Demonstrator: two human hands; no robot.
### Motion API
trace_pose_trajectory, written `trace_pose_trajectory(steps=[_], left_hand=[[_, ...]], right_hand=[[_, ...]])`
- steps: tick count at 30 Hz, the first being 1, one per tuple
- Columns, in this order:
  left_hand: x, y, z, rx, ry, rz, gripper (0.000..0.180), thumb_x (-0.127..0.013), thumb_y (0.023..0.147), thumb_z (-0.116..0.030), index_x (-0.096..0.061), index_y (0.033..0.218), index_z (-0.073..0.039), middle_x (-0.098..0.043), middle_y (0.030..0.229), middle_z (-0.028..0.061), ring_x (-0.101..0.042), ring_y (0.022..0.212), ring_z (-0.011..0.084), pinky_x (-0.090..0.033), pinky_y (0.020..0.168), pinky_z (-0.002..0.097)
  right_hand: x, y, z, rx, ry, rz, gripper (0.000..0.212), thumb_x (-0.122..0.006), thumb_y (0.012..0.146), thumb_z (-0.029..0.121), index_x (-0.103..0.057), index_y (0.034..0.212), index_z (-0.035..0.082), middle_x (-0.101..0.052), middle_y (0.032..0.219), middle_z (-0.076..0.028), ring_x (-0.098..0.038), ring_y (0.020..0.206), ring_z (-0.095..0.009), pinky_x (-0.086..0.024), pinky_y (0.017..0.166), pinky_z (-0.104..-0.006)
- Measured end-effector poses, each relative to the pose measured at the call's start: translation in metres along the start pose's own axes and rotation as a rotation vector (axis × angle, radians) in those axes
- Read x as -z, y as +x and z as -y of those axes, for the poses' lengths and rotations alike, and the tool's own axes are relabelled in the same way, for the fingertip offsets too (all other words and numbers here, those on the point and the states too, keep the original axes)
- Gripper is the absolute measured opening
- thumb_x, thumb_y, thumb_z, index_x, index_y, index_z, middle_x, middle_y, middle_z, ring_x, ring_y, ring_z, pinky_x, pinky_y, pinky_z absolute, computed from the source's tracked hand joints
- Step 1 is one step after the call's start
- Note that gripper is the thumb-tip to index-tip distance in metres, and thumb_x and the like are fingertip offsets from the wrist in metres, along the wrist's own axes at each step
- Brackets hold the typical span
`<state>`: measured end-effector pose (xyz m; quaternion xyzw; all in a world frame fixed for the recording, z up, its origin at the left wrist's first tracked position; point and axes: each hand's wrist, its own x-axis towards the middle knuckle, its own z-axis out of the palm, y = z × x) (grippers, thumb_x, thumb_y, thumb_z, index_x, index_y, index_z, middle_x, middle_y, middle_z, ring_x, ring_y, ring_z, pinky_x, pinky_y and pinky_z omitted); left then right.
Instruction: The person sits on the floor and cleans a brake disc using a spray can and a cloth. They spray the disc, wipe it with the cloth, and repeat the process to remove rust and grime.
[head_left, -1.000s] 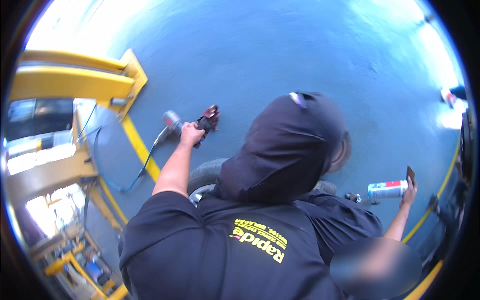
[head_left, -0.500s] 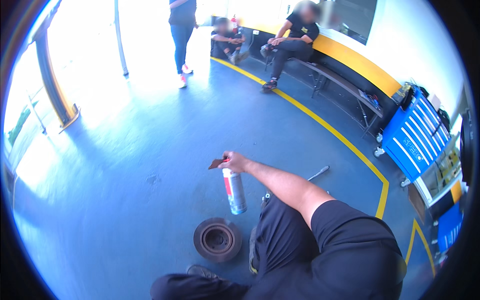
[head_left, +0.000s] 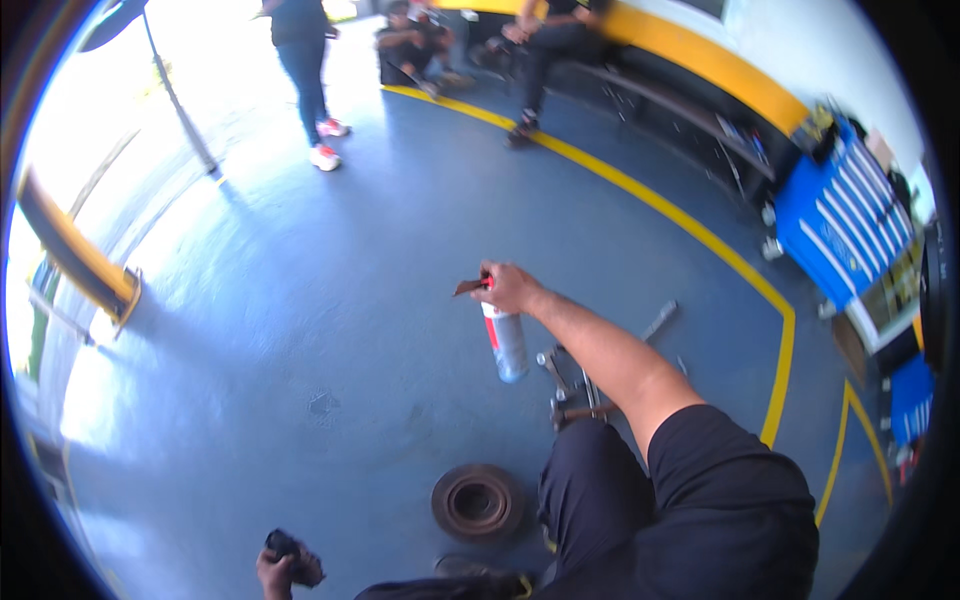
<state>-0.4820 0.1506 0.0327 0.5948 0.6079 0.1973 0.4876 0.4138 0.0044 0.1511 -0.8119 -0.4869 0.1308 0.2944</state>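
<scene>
My right hand [head_left: 512,290] is closed around the top of a spray can [head_left: 508,348], white and red above and bluish grey below, held out over the floor. A thin reddish-brown sheet [head_left: 468,287], perhaps sandpaper, sticks out from the same fingers. Low at the left, my left hand [head_left: 273,576] grips a dark, crumpled-looking lump [head_left: 296,558]; blur hides its kind. Between my legs and the left hand's side lies a rusty brake disc [head_left: 478,503], flat on the blue floor with its hub facing up. Neither hand touches it.
Several metal hand tools [head_left: 580,390] lie beside my right knee, with a long-handled tool [head_left: 660,320] farther out. A blue tool cabinet [head_left: 840,225] on castors stands at the right. People sit and stand at the back, near a bench [head_left: 680,110]. A yellow-black post [head_left: 85,255] rises at the left.
My left hand has come into view at the lower left with the dark lump. The right hand still holds the can and sheet. The view has shifted, and more tools show by my knee.
</scene>
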Motion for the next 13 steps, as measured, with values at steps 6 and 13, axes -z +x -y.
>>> trace_pose_trajectory(steps=[6,13], left_hand=[[-0.083,0.011,-0.25,0.099,0.306,0.347,0.032,-0.086,0.082,-0.002,-0.064,0.104,-0.008,-0.067,0.095,0.0034,-0.069,0.087,0.0189,-0.059,0.079,0.0387],[-0.119,-0.051,-0.355,-0.168,1.047,0.706,0.039,-0.096,0.079,-0.021,-0.064,0.097,-0.008,-0.064,0.118,0.0139,-0.065,0.108,0.0247,-0.056,0.098,0.0476]], right_hand=[[0.136,-0.171,-0.078,-0.308,-0.352,0.103,0.044,-0.078,0.087,0.041,-0.072,0.119,0.011,-0.08,0.109,-0.017,-0.077,0.105,-0.042,-0.062,0.091,-0.0521],[0.289,-0.567,-0.088,-0.954,-0.086,-0.203,0.032,-0.078,0.093,0.024,-0.069,0.115,0.003,-0.08,0.118,-0.022,-0.078,0.107,-0.041,-0.063,0.089,-0.0458]])
